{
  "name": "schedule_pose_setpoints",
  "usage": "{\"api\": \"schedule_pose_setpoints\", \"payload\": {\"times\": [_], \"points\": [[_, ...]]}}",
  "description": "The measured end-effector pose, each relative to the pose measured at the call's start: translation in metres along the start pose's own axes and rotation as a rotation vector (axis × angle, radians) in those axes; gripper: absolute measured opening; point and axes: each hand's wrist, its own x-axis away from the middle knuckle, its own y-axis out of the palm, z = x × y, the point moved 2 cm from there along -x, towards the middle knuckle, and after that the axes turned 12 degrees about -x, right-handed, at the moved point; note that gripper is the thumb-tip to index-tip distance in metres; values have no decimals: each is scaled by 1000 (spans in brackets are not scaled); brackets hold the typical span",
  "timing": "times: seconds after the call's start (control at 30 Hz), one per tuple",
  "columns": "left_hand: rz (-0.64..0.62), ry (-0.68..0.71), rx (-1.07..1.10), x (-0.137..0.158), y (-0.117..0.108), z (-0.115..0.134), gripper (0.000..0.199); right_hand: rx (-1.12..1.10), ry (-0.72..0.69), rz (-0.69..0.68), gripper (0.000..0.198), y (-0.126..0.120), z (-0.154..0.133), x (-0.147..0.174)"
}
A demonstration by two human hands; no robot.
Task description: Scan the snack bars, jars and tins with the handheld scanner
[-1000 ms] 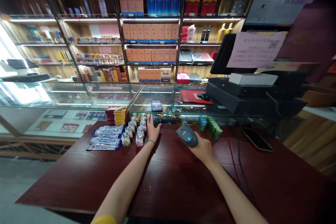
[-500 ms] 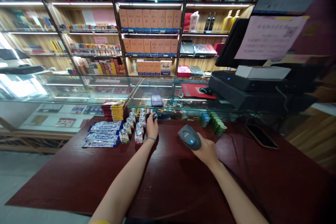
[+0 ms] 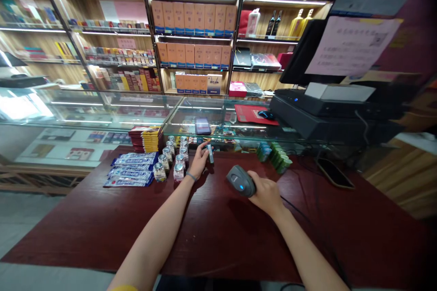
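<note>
Past the red table (image 3: pixel 205 232) stood shelves (image 3: pixel 194 37); the right hand (image 3: pixel 268 192) clasped a scanner (image 3: pixel 241 181) slanting forward-left; the left hand (image 3: pixel 199 161) touched a pack (image 3: pixel 210 154), grip unclear.

A dark grey handheld scanner (image 3: pixel 240 180) sits in the right grip (image 3: pixel 268 195), raised over the worktop (image 3: pixel 218 241), its rounded head angled toward the far left and a small blue light glowing on top. At the left grip's (image 3: pixel 199 162) fingers is a slim, pale pack (image 3: pixel 210 153) with blue-green parts, slightly tilted, its long side toward the scanner; its print is too small to read.
</note>
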Motion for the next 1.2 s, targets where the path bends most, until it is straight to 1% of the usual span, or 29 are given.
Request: {"api": "schedule_pose_setpoints", "payload": {"times": [0.1, 0.17, 0.33, 0.4, 0.53, 0.6, 0.77, 0.83, 0.9, 1.03, 1.1, 1.2], "points": [[-76, -13, 6, 2, 5, -1, 53, -2, -39, -91, 47, 4, -4, 0], [-98, -17, -13, 3, 6, 0, 53, -10, -41, -134, 48, 5, -6, 0], [-59, -48, -104, 6, 5, 5, 53, -8, 17, -216, 32, 6, -7, 0], [-67, -63, -101, 6, 6, 6, 55, -4, 25, -210, 32, 5, -7, 0], [-87, -51, -49, 6, 7, 7, 57, -23, 17, -131, 41, 2, -6, -1], [-81, -34, -35, 6, 7, 6, 57, -45, 37, -90, 41, 1, -3, -2], [-20, -54, -96, 2, 5, 2, 65, -59, 162, 42, 35, -5, 13, -1], [3, -62, -119, 0, 6, 4, 63, -47, 217, 91, 33, -10, 22, -1], [19, -53, -136, -2, 10, 8, 56, -36, 267, 132, 32, -17, 30, 0], [31, 4, -164, 0, 29, 21, 43, -10, 352, 215, 32, -30, 45, 3], [15, 24, -182, 1, 44, 25, 41, 19, 398, 261, 32, -37, 52, 5], [-8, 77, -272, 1, 73, 25, 38, 70, 470, 330, 32, -45, 64, 11]]}}
